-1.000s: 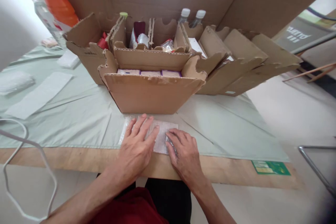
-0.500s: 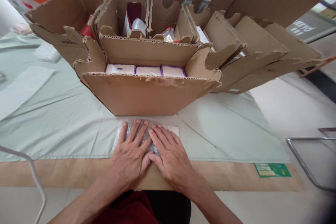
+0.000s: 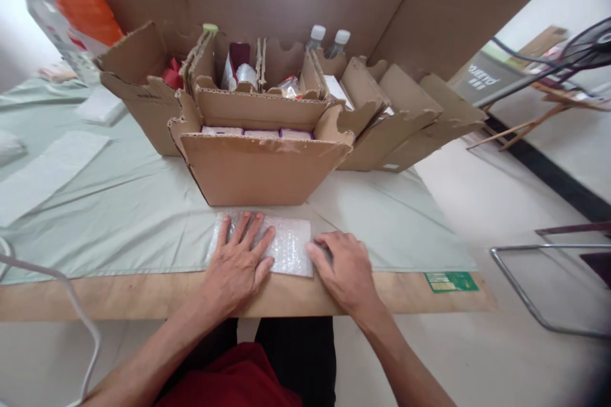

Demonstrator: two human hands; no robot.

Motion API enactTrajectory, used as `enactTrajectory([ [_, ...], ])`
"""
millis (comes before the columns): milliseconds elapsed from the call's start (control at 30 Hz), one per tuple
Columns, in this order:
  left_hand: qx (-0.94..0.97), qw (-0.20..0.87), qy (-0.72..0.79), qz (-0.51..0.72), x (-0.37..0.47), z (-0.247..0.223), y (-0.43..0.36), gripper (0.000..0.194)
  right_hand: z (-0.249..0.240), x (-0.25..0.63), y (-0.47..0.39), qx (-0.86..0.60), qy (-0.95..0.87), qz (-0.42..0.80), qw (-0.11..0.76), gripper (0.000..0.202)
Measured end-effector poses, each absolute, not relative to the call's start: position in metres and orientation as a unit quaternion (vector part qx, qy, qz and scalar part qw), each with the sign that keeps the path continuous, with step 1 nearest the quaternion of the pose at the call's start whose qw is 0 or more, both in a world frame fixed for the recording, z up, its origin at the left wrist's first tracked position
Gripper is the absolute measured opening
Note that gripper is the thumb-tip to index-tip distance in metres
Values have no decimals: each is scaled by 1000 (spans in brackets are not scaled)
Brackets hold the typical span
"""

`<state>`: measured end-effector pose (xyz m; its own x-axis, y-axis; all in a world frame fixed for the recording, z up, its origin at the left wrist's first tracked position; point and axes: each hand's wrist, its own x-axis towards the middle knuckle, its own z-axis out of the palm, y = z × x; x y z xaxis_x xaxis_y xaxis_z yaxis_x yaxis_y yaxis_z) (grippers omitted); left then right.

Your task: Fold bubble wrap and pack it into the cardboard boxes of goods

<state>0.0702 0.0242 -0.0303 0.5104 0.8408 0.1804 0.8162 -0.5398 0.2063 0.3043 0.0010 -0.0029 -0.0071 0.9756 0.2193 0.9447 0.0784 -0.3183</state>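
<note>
A flat bubble wrap pouch (image 3: 290, 248) lies on the cloth near the table's front edge. My left hand (image 3: 241, 261) rests flat on its left half, fingers spread. Beside the pouch's right edge is my right hand (image 3: 346, 267), its fingers loosely bent and the thumb tip close to that edge. A small gap shows between thumb and forefinger, and nothing is visible in it. Whether the thumb touches the pouch I cannot tell. Just behind stands a cardboard bin (image 3: 258, 172) holding several white packs with purple edges (image 3: 261, 134).
More cardboard bins (image 3: 363, 98) stand in a row behind, with two white-capped bottles (image 3: 338, 41) at the back. White sheets (image 3: 52, 172) lie on the green cloth (image 3: 147, 203) at left. A white cable (image 3: 71, 302) crosses the left front. A green card (image 3: 451, 282) sits at the right edge.
My right hand has moved right, off the pouch's middle to its right edge, uncovering bubble wrap. The left hand stays flat on it. The view has shifted, showing more at right.
</note>
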Motion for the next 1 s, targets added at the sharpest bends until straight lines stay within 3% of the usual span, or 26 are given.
enactTrajectory([
  [100,866,49,476,146,71,-32,23,47,-5,286,11,-695,-682,86,212,20],
  [300,799,117,502,311,48,-22,30,61,6,271,3,-651,-594,239,406,18],
  [467,731,253,520,363,8,0,39,83,32,269,-10,-590,-631,179,471,17],
  [600,701,336,527,342,-5,15,39,84,53,274,-16,-542,-700,104,453,13],
  [667,689,372,520,341,-5,18,38,76,59,277,-17,-525,-723,81,441,7],
  [767,671,463,486,316,-6,18,34,37,61,281,-18,-526,-734,65,425,6],
  [833,673,485,459,319,-6,19,29,31,62,284,-18,-532,-736,69,413,5],
  [1000,682,379,488,392,-5,50,13,22,82,287,-16,-532,-739,46,410,6],
])
